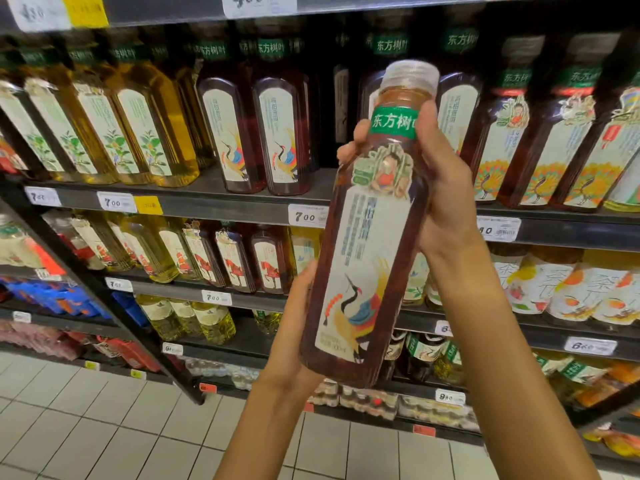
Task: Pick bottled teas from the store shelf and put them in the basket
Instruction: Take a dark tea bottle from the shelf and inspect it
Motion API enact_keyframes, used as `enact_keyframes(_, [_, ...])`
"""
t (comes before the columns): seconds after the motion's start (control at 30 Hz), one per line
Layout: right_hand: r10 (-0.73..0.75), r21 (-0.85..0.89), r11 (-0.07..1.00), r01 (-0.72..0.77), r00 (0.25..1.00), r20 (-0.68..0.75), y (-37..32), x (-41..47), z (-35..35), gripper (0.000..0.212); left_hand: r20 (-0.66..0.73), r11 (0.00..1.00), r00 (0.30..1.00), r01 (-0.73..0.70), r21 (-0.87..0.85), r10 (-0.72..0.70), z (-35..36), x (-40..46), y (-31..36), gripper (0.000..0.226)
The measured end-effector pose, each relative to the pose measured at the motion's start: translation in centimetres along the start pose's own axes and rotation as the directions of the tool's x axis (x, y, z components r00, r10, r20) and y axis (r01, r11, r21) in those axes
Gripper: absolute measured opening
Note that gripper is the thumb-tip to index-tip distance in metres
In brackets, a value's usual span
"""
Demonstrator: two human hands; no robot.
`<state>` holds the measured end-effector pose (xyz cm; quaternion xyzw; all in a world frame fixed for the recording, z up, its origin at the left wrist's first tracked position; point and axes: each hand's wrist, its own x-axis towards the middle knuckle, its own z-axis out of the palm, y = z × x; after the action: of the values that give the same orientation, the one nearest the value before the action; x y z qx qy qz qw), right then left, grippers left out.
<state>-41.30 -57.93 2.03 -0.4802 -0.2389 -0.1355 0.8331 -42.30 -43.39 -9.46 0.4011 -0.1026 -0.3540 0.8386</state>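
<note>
I hold a tall bottle of dark brown tea [367,237] in front of the shelves, tilted slightly to the right. It has a clear cap, a green neck band and a pale label with a crane. My right hand [443,188] grips its neck and shoulder from the right and behind. My left hand [298,320] cups the lower part from the left, fingers behind the bottle. The basket is not in view.
Rows of bottled teas fill the shelves: yellow ones [145,133] at upper left, dark ones [280,133] in the middle, more dark bottles [540,154] at right. Price tags [304,216] line the shelf edges. A tiled floor [104,427] lies below.
</note>
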Motion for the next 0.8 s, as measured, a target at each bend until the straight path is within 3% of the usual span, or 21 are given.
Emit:
enact_keyframes(0.07, [-0.078, -0.036, 0.996, 0.08, 0.995, 0.064, -0.4, -0.1, -0.3, 0.048, 0.079, 0.997, 0.997, 0.03, -0.076, -0.024, 0.2, 0.2, -0.3, 0.06])
enact_keyframes(0.13, [-0.061, -0.161, 0.983, 0.09, 0.983, 0.174, -0.8, -0.5, 0.4, 0.046, 0.06, 0.987, 0.996, 0.069, -0.145, -0.061, 0.1, 0.5, -1.2, 0.05])
enact_keyframes(0.23, [-0.004, -0.294, 0.953, 0.076, 0.971, 0.239, -0.8, -1.2, 1.0, 0.051, 0.063, 0.944, 0.987, 0.161, -0.287, -0.148, -0.3, 1.7, -2.1, 0.05])
enact_keyframes(0.3, [-0.018, -0.376, 0.92, 0.111, 0.97, 0.242, -1.1, -1.8, 1.0, 0.054, 0.015, 0.956, 0.993, 0.119, -0.268, -0.119, -0.3, 2.3, -1.6, 0.046])
enact_keyframes(0.43, [-0.027, -0.565, 0.814, 0.135, 0.981, 0.195, -1.2, -3.5, 0.7, 0.055, -0.036, 0.97, 0.999, -0.003, -0.241, -0.006, -0.5, 3.4, 0.5, 0.037])
enact_keyframes(0.6, [-0.157, -0.562, 0.81, 0.165, 0.986, 0.064, 0.8, -4.1, 1.7, 0.044, -0.061, 0.973, 0.997, -0.06, -0.224, 0.048, -1.0, 4.2, 0.9, 0.042])
enact_keyframes(0.67, [-0.181, -0.55, 0.818, 0.169, 0.983, 0.034, 1.2, -3.5, 1.9, 0.034, -0.064, 0.984, 0.995, -0.083, -0.157, 0.074, -1.3, 4.2, 0.1, 0.041])
enact_keyframes(0.8, [-0.192, -0.587, 0.804, 0.1, 0.977, -0.097, 2.0, -1.5, 1.3, 0.025, -0.212, 0.993, 0.97, -0.111, 0.044, 0.118, -2.5, 4.0, -1.1, 0.043])
